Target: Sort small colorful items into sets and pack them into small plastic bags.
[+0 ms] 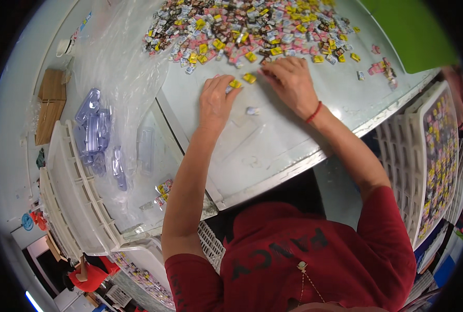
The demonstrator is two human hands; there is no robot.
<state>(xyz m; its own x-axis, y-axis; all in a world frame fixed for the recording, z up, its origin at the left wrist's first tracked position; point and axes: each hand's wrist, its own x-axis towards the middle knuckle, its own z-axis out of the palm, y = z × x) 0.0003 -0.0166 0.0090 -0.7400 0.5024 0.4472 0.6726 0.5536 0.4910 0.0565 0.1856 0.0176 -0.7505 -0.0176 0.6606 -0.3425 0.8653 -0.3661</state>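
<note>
A big heap of small block-like pieces [242, 31] in yellow, pink, dark brown and pale blue covers the far part of the white table [226, 166]. Close to its near edge, my left hand [215, 103] is pinched on a small yellow piece [235, 83], with a bit of pale blue showing just below. A loose yellow piece [249, 78] lies between my hands. My right hand [293, 86] is bent with its fingers drawn together at the heap's edge; what they hold, if anything, is not clear. One pale piece [253, 111] rests on the table nearer to me.
On the left, clear plastic sheeting [119, 52] lies beside a pile of clear bluish plastic trays [93, 127]. White stacked racks [83, 192] stand at the left, and more white trays with coloured pieces [437, 161] at the right. A person in red [88, 275] is at the lower left.
</note>
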